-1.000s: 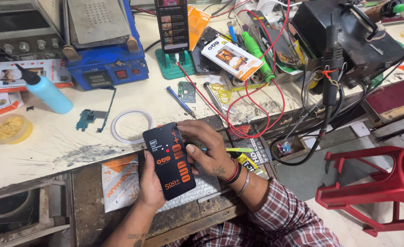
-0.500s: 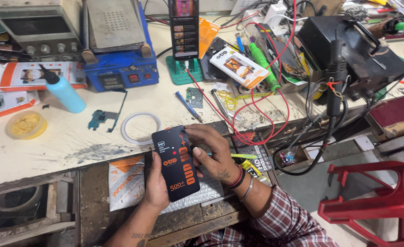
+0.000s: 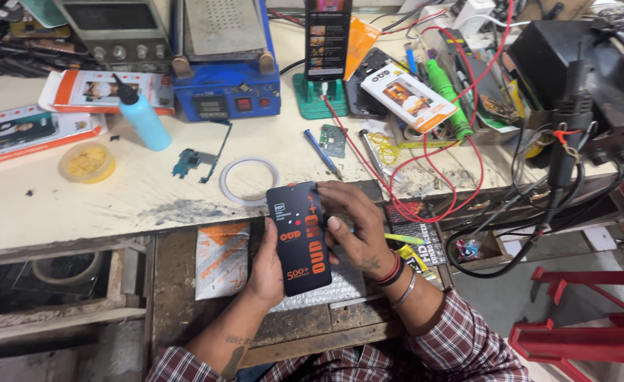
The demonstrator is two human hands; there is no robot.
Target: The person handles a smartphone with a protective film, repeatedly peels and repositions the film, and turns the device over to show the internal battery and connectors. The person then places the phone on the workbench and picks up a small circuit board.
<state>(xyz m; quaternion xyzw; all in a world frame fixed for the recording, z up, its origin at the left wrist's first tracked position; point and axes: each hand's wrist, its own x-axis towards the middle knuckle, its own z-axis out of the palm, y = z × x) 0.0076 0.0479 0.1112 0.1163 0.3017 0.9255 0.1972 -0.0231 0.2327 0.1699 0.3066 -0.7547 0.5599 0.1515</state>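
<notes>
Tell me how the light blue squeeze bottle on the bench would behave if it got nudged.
The light blue squeeze bottle stands upright, tall and narrow with a thin black nozzle, so it probably tips easily. Its round body suggests it would roll across the bench once down, perhaps toward the yellow tub. It looks like soft plastic, so likely light and a little squashy.

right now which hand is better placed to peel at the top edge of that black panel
Right, probably. The right hand lies over the black panel with its fingertips up at the top edge, while the left hand cups the lower left side from behind, so its grip is busy holding the panel.
</notes>
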